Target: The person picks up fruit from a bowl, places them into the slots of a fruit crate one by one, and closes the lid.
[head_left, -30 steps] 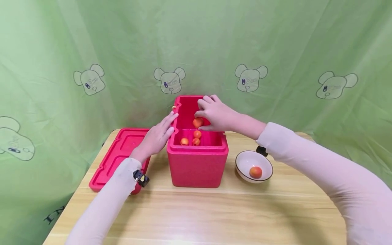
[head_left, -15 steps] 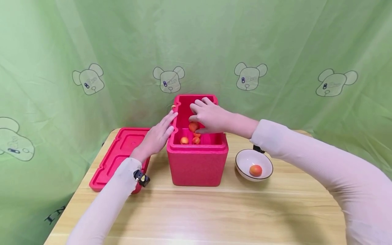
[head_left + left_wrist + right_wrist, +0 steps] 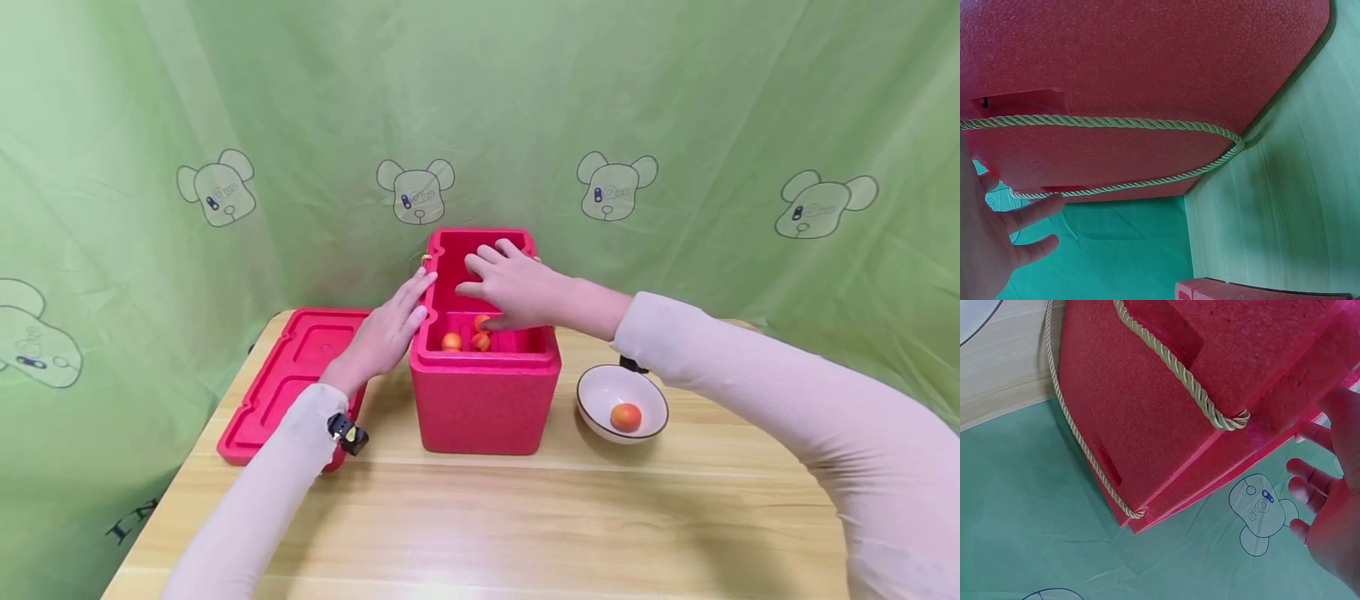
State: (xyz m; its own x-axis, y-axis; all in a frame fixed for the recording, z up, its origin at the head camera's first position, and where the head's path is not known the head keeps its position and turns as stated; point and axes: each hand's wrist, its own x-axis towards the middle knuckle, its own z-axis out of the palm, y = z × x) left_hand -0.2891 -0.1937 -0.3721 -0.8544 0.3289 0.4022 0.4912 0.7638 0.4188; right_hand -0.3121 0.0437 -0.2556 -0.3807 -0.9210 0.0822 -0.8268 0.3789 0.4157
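An uncovered red foam box (image 3: 483,408) stands on the table, with several orange-red fruits that look like apricots (image 3: 452,342) in its near part. Over the box mouth hovers my right hand (image 3: 517,287), fingers spread and nothing between them. Its thumb partly covers one fruit (image 3: 482,322). The right wrist view also shows those fingers (image 3: 1310,481) apart beside the box rim. My left hand (image 3: 382,333) rests with straight fingers against the box's left rim. To the right, a white bowl (image 3: 600,392) holds one orange-red fruit (image 3: 626,417).
The red lid (image 3: 300,367) lies left of the box, under my left forearm. A twisted rope handle (image 3: 1147,123) hangs on the box's left side, and another rope (image 3: 1172,359) on its right. A green curtain (image 3: 480,83) hangs behind the wooden table (image 3: 450,525).
My right hand moved left and lower with a fruit, then its fingers opened and let it go into the box. My left hand has stayed at the rim.
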